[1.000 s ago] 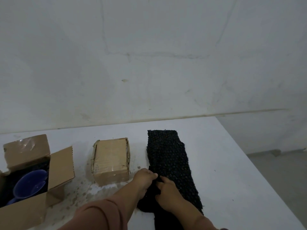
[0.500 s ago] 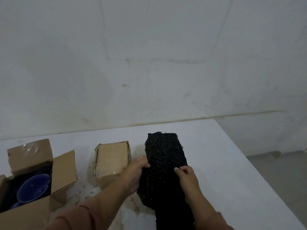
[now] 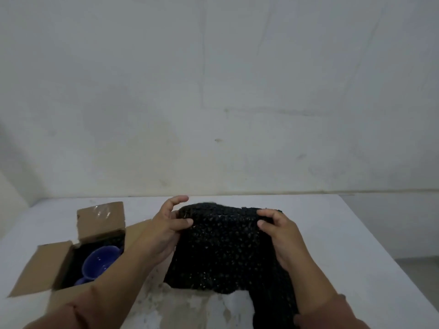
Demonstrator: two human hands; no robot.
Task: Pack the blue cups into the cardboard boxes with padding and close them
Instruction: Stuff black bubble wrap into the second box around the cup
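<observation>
Head view: both hands are up off the white tabletop point(image 3: 332, 233) holding a black knobbly sheet of padding point(image 3: 225, 252) by its top edge. Left hand point(image 3: 166, 230) pinches the left corner with thumb and lower fingers, index finger sticking up loose. Right hand point(image 3: 279, 233) has its fingers curled over the right corner, thumb in front. Off to the left sits an open brown cardboard box point(image 3: 57, 264), flaps spread, with a glossy blue cup point(image 3: 101, 262) lying inside on dark padding.
</observation>
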